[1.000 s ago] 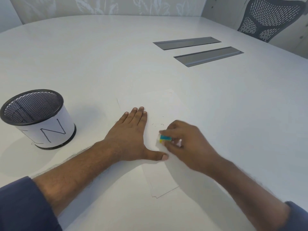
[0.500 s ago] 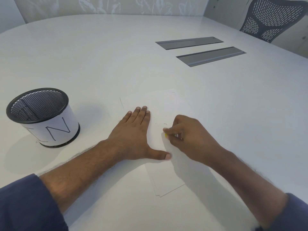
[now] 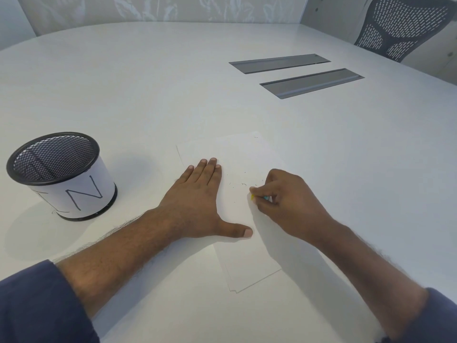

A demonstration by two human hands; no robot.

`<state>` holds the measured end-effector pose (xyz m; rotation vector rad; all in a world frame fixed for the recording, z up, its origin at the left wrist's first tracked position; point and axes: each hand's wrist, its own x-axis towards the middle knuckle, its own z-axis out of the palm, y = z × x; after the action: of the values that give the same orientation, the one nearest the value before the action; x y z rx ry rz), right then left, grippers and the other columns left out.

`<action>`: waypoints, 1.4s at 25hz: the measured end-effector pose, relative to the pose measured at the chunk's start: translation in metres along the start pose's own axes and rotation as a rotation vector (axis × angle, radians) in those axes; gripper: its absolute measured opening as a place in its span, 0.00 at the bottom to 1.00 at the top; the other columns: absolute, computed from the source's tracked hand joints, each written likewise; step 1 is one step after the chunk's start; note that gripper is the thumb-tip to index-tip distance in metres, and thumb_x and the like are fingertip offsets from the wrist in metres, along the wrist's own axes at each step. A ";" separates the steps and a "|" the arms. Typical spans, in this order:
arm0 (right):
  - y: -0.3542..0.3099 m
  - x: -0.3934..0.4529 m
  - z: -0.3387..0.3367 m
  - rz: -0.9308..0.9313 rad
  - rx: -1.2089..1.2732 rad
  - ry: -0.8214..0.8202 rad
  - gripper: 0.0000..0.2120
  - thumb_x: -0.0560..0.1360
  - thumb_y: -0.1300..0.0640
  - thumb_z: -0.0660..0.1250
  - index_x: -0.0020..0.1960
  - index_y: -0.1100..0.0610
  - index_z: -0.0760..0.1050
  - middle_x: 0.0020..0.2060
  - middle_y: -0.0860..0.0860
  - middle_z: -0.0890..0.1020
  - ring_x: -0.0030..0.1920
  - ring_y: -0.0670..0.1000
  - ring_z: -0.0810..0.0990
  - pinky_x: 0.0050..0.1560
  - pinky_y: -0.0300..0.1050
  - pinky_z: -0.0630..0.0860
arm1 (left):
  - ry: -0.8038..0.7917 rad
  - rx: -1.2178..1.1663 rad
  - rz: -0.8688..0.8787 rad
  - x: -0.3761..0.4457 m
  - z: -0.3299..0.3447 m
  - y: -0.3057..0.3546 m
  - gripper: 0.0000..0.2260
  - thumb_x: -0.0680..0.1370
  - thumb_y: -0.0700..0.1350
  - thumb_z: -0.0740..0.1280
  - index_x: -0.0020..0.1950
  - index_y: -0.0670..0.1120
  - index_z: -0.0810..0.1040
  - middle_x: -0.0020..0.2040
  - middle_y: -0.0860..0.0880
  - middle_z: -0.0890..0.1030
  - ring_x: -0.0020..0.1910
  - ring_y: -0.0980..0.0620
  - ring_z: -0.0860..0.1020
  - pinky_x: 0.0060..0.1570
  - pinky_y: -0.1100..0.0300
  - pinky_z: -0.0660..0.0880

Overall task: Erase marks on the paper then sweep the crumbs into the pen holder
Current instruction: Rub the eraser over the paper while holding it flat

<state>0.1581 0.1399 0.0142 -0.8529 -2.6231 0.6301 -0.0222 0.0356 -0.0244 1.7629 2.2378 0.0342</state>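
The work surface is a wide white table (image 3: 123, 95) with two grey recessed channels (image 3: 296, 73) at the far side and a mesh chair (image 3: 405, 26) beyond. The paper (image 3: 247, 154) lies at centre, its long axis running away from me and slightly to the left, with small dark crumbs (image 3: 243, 184) scattered near its middle. I read the left hand (image 3: 197, 201) as flat, fingers straight and together, thumb spread, pressing the paper's left edge. The right hand (image 3: 284, 201) is curled, pinching a small eraser (image 3: 259, 198) against the sheet just right of the crumbs. The pen holder (image 3: 61, 174) stands upright well to the left, so the left hand is nearer; I judge the sweep must travel leftward.
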 end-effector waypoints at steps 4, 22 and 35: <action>-0.019 -0.018 0.009 -0.149 0.035 -0.121 0.06 0.76 0.54 0.69 0.49 0.51 0.84 0.36 0.46 0.72 0.37 0.45 0.73 0.36 0.41 0.69 | 0.010 0.003 0.002 0.000 0.001 0.001 0.69 0.54 0.87 0.47 0.82 0.44 0.35 0.83 0.48 0.33 0.81 0.53 0.32 0.80 0.51 0.38; 0.015 -0.001 -0.008 0.051 -0.018 0.028 0.08 0.76 0.58 0.68 0.52 0.54 0.84 0.40 0.53 0.76 0.41 0.52 0.76 0.44 0.48 0.74 | 0.001 0.006 0.001 0.000 0.000 0.000 0.69 0.56 0.88 0.48 0.82 0.44 0.34 0.82 0.49 0.32 0.80 0.53 0.32 0.80 0.51 0.37; -0.002 -0.028 -0.001 -0.075 0.034 -0.044 0.08 0.75 0.57 0.69 0.52 0.52 0.84 0.38 0.50 0.75 0.40 0.49 0.76 0.42 0.47 0.74 | 0.005 0.010 -0.006 0.001 0.000 0.000 0.69 0.54 0.88 0.47 0.82 0.44 0.34 0.82 0.49 0.32 0.80 0.53 0.32 0.80 0.52 0.37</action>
<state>0.1792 0.1211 0.0118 -0.7347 -2.6614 0.6786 -0.0223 0.0361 -0.0250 1.7634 2.2507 0.0262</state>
